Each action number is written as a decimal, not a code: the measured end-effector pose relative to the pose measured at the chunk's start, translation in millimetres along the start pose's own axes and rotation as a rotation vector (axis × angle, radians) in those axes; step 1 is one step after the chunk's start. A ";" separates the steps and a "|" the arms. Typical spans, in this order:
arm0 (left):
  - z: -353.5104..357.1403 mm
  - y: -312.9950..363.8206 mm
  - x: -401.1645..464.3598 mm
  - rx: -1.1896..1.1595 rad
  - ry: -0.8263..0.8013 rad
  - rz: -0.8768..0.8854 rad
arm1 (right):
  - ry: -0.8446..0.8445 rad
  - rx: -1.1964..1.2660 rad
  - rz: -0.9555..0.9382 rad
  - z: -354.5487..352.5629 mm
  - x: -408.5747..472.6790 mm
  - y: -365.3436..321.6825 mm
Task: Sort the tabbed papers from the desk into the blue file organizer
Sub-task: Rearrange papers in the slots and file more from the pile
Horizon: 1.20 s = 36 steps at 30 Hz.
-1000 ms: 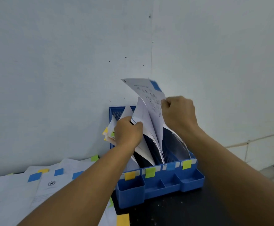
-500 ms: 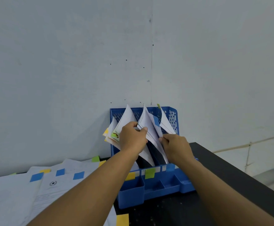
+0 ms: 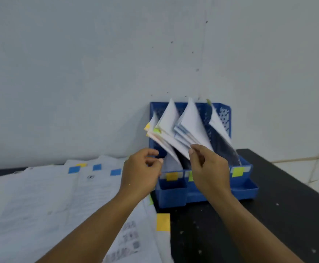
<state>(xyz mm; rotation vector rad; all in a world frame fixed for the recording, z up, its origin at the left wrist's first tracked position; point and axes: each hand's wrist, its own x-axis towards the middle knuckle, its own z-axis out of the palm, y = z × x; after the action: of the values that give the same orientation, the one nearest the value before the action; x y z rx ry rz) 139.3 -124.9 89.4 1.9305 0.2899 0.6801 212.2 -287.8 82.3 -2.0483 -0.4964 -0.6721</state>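
Over on the left, a spread of loose papers [image 3: 46, 202] lies flat on the bench [image 3: 268, 215], overlapping one another, with blue, yellow and green tabs stuck along their edges. By my count at least several sheets are waiting there, so a good share of the sorting looks undone. One yellow tab [image 3: 163, 222] pokes out past the edge of the nearest sheet onto the dark bench top.

Next comes the left hand [image 3: 139, 177], hovering just in front of the organizer with its fingers loosely curled and nothing between them. Beside it the right hand [image 3: 208, 168] is raised close to the lower edge of the filed sheets; its fingers are relaxed and partly bent, and I cannot tell whether a fingertip touches the paper, though it grips nothing.

Behind both hands the blue file organizer [image 3: 223, 118] stands against the wall, already holding several bundles of filed papers [image 3: 189, 128] that fan upward in its slots. Yellow and green labels mark the front compartments. The far-right slot holds fewer sheets than the others.

I'd judge the job partway through, with neither hand carrying a sheet right now.
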 end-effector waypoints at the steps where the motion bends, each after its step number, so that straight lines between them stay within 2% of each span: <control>1: -10.9 -12.7 -8.9 0.044 0.015 -0.019 | -0.015 0.021 -0.011 8.1 -11.4 -6.8; 5: -56.9 -55.5 -40.9 0.231 0.041 -0.080 | -0.140 0.080 -0.050 43.8 -62.5 -29.9; 8: -94.2 -79.1 -59.2 0.381 0.054 -0.115 | -0.335 0.117 0.006 69.6 -93.5 -39.7; 15: -138.3 -113.8 -83.3 0.632 0.106 -0.149 | -0.616 -0.044 0.074 99.9 -106.5 -53.1; 20: -143.9 -133.5 -95.0 0.749 0.108 -0.119 | -0.687 -0.120 0.024 111.1 -118.1 -56.9; 26: -141.8 -150.2 -100.2 0.881 -0.038 -0.184 | -0.649 -0.353 -0.125 114.4 -134.1 -53.1; 32: -137.1 -147.4 -105.7 0.798 -0.047 -0.088 | -0.671 -0.443 -0.090 114.2 -134.3 -52.1; 36: -128.1 -138.3 -113.3 0.726 -0.132 0.007 | -0.678 -0.497 -0.023 111.1 -130.4 -54.4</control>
<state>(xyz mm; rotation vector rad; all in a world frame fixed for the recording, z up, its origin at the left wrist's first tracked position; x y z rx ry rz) -13.2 -21.3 -30.4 2.6525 0.4945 0.4782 110.2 -176.7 -15.4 -2.7465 -0.7921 -0.0840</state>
